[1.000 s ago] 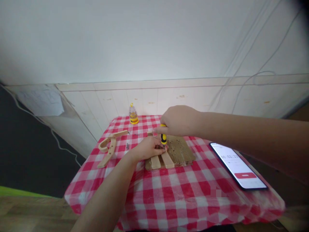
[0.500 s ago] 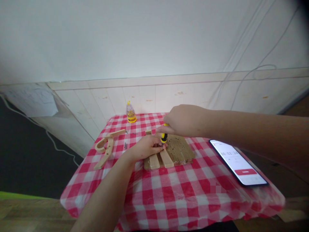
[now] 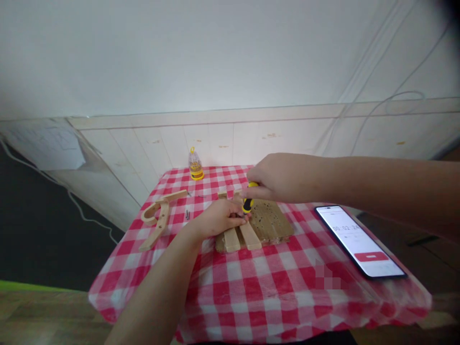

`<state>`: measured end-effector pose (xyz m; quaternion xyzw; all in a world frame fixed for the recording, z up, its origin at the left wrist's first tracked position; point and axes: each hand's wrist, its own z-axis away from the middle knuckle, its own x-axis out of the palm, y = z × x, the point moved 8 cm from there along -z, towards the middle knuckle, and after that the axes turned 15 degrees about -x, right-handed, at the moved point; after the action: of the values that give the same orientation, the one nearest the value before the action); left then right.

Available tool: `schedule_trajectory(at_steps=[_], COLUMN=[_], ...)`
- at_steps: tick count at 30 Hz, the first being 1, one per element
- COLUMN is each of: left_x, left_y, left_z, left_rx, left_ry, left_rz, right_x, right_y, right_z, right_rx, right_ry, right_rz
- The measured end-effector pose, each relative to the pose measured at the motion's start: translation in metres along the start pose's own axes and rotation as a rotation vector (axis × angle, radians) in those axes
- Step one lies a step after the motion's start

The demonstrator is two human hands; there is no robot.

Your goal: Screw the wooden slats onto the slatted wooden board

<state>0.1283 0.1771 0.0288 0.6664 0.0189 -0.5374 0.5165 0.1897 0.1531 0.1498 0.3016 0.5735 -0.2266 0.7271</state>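
Note:
My right hand (image 3: 278, 178) is closed round the top of a yellow and black screwdriver (image 3: 247, 204), which stands nearly upright with its tip down on a pale wooden slat (image 3: 248, 235). My left hand (image 3: 219, 218) rests on the slats beside the tip, its fingers pinched together there; what they pinch is too small to make out. Two slats (image 3: 232, 238) lie across a brown wooden board (image 3: 271, 223) dotted with small holes, on a red and white checked tablecloth (image 3: 258, 287).
A curved pale wooden part (image 3: 158, 218) lies at the left of the table, with small dark screws (image 3: 187, 214) near it. A small yellow-based bottle (image 3: 195, 165) stands at the far edge. A phone (image 3: 359, 240) showing a timer lies at the right. Cables hang on the wall behind.
The view has shifted slightly; the screwdriver now leans a little more to the right. Both hands stay at the same spot on the slats.

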Motion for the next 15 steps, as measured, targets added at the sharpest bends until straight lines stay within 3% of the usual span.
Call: schedule_trajectory(at_steps=[4, 8, 11, 15], left_x=[0.001, 0.000, 0.000, 0.001], left_y=[0.000, 0.002, 0.001, 0.001], left_z=[0.000, 0.000, -0.001, -0.002], left_rx=[-0.014, -0.014, -0.004, -0.004], left_ry=[-0.016, -0.001, -0.002, -0.004], left_rz=[-0.001, -0.011, -0.002, -0.017], right_x=[0.003, 0.002, -0.001, 0.001], right_y=[0.005, -0.008, -0.013, 0.003], right_z=[-0.005, -0.007, -0.004, -0.001], right_rx=[0.053, -0.125, -0.168, 0.037], right_ry=[0.159, 0.257, 0.162, 0.029], right_rz=[0.047, -0.097, -0.128, 0.016])
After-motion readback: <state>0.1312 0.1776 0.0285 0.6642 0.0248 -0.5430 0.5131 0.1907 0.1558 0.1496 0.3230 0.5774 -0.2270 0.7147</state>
